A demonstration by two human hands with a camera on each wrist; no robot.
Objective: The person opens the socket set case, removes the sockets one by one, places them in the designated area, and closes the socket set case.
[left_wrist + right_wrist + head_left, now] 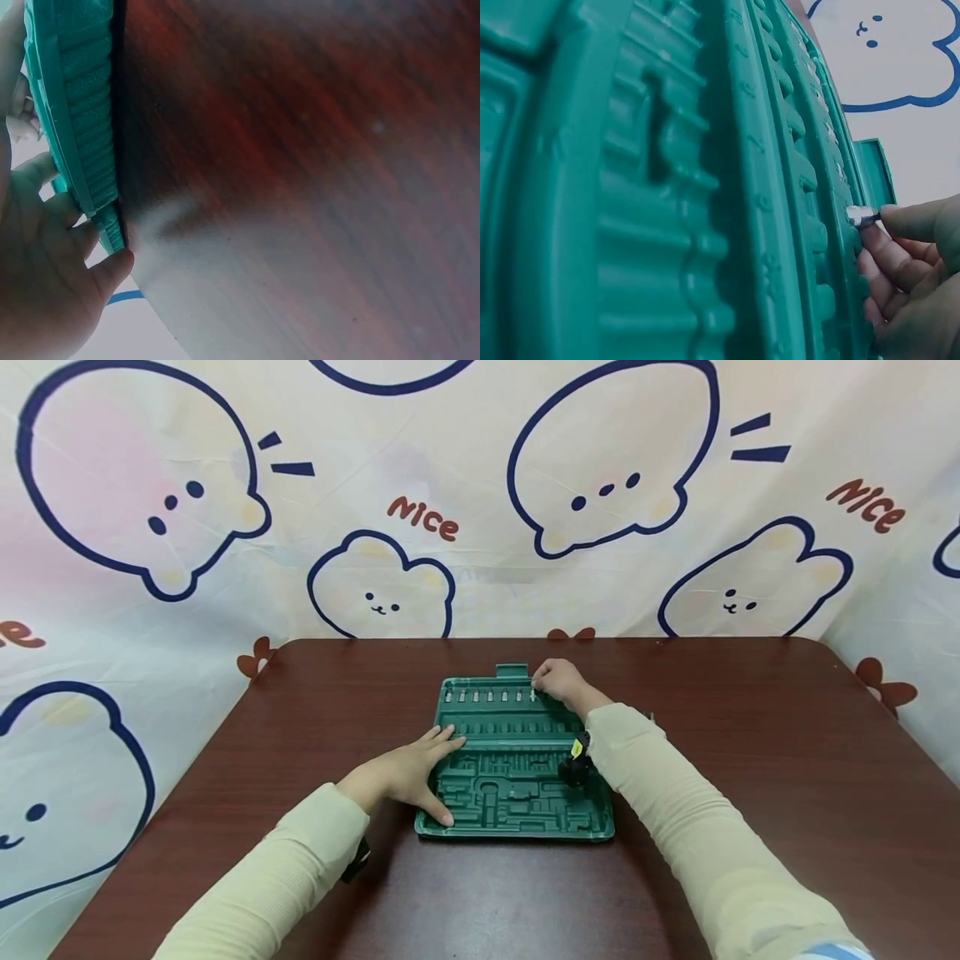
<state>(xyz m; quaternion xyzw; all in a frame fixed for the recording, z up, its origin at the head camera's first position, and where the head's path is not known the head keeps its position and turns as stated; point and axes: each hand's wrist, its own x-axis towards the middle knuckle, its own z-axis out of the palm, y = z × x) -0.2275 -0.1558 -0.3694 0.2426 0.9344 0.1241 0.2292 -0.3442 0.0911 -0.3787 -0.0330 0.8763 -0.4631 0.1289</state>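
Observation:
A green moulded case (517, 742) lies unfolded on the table, with a row of small silver pieces (491, 696) in its back part. My right hand (562, 682) is at the back right of that row. In the right wrist view, the thumb and fingers of my right hand (919, 262) pinch a small silver piece (861, 216) at the case's slots. My left hand (408, 770) rests with spread fingers on the case's left edge; the left wrist view shows my left hand (52, 262) against the case's side (82, 112).
The brown table (720, 718) extends around the case. A small object (651, 717) stands partly hidden behind my right sleeve. A cloth with cartoon drawings (480, 585) hangs behind the table and at both sides.

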